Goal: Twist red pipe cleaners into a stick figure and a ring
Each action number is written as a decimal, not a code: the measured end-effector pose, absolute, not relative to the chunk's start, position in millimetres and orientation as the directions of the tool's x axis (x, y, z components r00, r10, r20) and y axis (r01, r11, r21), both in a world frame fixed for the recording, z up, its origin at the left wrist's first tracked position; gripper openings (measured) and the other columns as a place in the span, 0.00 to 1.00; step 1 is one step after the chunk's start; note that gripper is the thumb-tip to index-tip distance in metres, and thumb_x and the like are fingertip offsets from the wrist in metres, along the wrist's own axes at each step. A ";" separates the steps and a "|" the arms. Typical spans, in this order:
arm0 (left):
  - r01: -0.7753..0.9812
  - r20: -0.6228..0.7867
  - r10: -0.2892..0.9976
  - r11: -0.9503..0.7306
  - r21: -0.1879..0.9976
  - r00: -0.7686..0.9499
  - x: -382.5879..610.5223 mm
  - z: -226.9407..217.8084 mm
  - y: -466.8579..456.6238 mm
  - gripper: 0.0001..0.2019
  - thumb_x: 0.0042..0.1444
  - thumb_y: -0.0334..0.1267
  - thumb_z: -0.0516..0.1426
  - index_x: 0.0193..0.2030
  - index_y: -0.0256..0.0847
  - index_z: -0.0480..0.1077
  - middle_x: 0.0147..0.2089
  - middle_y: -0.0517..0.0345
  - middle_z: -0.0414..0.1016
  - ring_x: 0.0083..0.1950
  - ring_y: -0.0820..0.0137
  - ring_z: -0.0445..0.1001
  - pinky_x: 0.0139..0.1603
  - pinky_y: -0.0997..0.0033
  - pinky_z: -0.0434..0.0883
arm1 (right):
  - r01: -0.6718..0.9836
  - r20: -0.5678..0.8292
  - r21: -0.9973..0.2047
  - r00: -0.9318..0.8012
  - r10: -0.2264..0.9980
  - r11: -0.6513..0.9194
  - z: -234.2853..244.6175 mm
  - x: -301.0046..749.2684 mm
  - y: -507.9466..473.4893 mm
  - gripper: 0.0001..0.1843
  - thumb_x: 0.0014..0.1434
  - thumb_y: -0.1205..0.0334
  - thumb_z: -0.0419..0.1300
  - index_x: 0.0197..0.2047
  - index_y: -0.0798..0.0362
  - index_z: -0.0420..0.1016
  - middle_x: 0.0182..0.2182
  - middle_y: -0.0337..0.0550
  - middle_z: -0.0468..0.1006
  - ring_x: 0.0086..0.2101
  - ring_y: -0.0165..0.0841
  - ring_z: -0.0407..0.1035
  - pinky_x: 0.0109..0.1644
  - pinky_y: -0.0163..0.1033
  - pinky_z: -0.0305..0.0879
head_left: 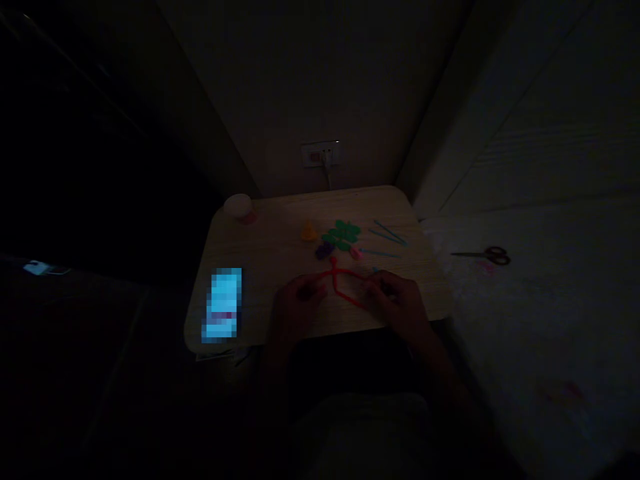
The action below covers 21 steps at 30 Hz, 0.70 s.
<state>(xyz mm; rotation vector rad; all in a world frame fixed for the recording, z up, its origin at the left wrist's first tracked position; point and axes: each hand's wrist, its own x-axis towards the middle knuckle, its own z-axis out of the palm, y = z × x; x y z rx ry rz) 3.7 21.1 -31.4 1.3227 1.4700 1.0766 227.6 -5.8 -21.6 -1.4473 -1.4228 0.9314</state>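
Between my hands is a red stick-figure shape (335, 280), apparently bent from fuzzy pipe cleaner, with a small round top and thin limbs. My left hand (299, 298) is curled at its left limb, thumb and fingers closed near the end. On the other side my right hand (393, 293) pinches the right-hand limbs; the exact grip is dim. Just beyond lie a green leafy piece (345, 232), a dark purple piece (325, 251), a pink piece (356, 253) and an orange-yellow piece (309, 232).
Thin blue sticks (390, 233) lie at the right of the small wooden table (270, 267). A lit phone (223, 303) is at front left, a pale cup (239, 206) at back left. Scissors (483, 255) rest off the table at right. A wall socket (320, 155) holds a plug.
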 end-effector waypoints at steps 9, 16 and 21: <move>0.653 0.074 0.996 -0.092 0.752 0.056 7.2 -47.1 14.4 0.02 0.54 0.34 0.67 0.32 0.41 0.79 0.36 0.52 0.82 0.39 0.61 0.79 0.46 0.59 0.75 | 0.370 0.050 -0.929 0.046 0.998 0.029 -27.6 231.5 -5.6 0.15 0.66 0.51 0.63 0.33 0.52 0.81 0.26 0.40 0.79 0.28 0.34 0.71 0.32 0.36 0.63; 0.788 0.155 0.981 -0.185 0.588 0.115 15.6 -48.9 10.2 0.05 0.58 0.36 0.66 0.32 0.41 0.78 0.39 0.50 0.77 0.45 0.56 0.77 0.51 0.54 0.73 | 0.409 0.057 -0.911 -0.003 0.998 0.053 -28.3 228.3 -3.3 0.15 0.67 0.52 0.61 0.34 0.53 0.81 0.27 0.42 0.81 0.27 0.34 0.72 0.32 0.37 0.63; 0.789 0.170 0.975 -0.215 0.575 0.141 18.3 -51.8 10.1 0.06 0.58 0.36 0.67 0.32 0.42 0.77 0.39 0.50 0.76 0.44 0.56 0.76 0.51 0.54 0.72 | 0.434 0.055 -0.899 -0.020 0.998 0.058 -29.8 225.7 -4.2 0.16 0.68 0.52 0.61 0.36 0.53 0.83 0.28 0.43 0.84 0.28 0.35 0.75 0.32 0.37 0.66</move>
